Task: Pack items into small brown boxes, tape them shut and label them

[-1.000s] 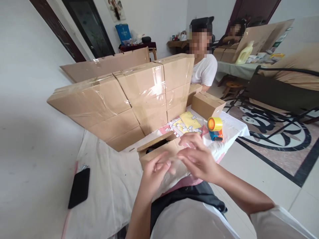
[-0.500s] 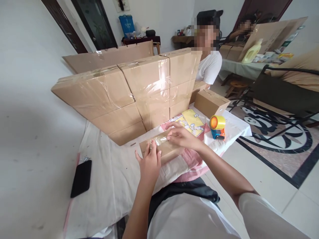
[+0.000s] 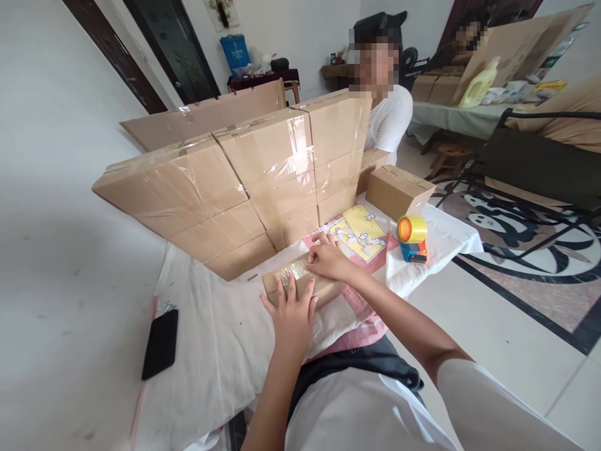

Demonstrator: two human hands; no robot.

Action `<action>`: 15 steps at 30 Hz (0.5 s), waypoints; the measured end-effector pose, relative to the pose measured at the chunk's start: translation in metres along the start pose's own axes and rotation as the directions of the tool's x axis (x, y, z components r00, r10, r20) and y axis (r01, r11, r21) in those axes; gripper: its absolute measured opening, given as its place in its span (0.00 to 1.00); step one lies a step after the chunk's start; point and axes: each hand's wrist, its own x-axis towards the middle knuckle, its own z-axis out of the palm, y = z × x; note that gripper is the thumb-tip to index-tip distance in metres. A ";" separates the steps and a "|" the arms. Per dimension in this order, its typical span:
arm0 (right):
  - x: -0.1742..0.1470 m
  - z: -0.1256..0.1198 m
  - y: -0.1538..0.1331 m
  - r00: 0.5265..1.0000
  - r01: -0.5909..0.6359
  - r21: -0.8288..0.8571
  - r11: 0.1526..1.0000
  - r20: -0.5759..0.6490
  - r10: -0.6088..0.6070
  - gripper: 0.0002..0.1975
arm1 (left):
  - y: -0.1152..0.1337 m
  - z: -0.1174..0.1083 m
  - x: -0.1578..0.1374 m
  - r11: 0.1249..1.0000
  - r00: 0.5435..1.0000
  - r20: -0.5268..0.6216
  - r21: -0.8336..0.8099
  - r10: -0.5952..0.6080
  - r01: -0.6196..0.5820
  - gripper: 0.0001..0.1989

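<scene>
A small brown cardboard box (image 3: 271, 283) lies on the cloth-covered table in front of me. A strip of shiny clear tape (image 3: 292, 270) runs along its top. My left hand (image 3: 293, 308) rests on the near side of the box, fingers spread. My right hand (image 3: 330, 258) is curled over the top, thumb and fingertips pinched at the tape's right end; the exact fingertip contact is hidden. To the right stands a tape dispenser (image 3: 413, 241) with a yellow roll, out of both hands.
Behind the box rises a wall of taped cartons (image 3: 282, 175). Another carton (image 3: 399, 191) stands at the far right. A black phone-like slab (image 3: 160, 344) lies on the left. Across the table sits a person (image 3: 392, 119). A folding chair (image 3: 530, 156) is at the right.
My left fingers have spread wider and shifted a little right on the box. My right hand has curled tighter and moved slightly left. The camera view has tilted a little.
</scene>
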 end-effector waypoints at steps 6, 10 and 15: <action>0.018 -0.010 0.037 0.853 -0.309 -0.094 0.946 -0.467 0.232 0.18 | 0.002 -0.001 0.000 1.000 1.000 0.011 0.016 -0.010 0.010 0.20; 0.004 -0.038 0.122 0.750 -0.373 0.185 0.909 -0.517 0.413 0.10 | 0.011 -0.006 0.005 0.996 0.999 0.032 -0.082 0.031 -0.028 0.20; -0.042 -0.062 0.190 0.739 -0.397 0.328 0.857 -0.439 0.510 0.08 | 0.024 0.001 0.016 0.982 0.989 -0.045 -0.117 0.144 -0.148 0.23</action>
